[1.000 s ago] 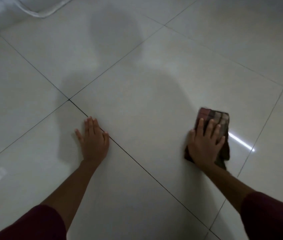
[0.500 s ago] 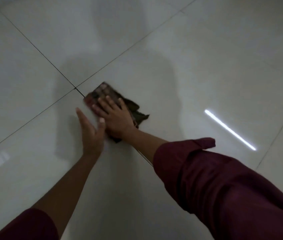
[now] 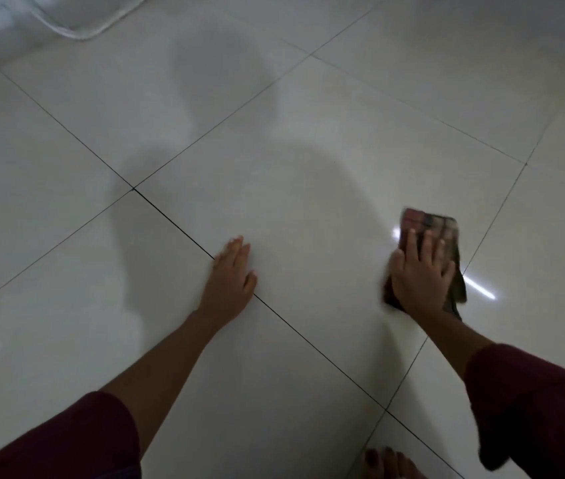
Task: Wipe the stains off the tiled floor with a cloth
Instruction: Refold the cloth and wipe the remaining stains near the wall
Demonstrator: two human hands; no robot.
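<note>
Cloth (image 3: 427, 224) on glossy tiled floor (image 3: 308, 150)

Left hand (image 3: 231, 274) flat (fingers together), right hand (image 3: 419, 271) spread, palm down

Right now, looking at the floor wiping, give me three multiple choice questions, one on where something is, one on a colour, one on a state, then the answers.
1. Where is the cloth?
A. Under the right hand
B. Under the left hand
C. Lying alone by the white fabric

2. What colour are the sleeves?
A. White
B. Dark red
C. Yellow

3. How is the left hand?
A. Clenched in a fist
B. Raised off the floor
C. Flat on the tiled floor

Answers: 1 A, the right hand presses on the cloth. 2 B, the right sleeve and left sleeve are maroon. 3 C, the left hand lies open on the tiled floor, across a grout line.
</note>
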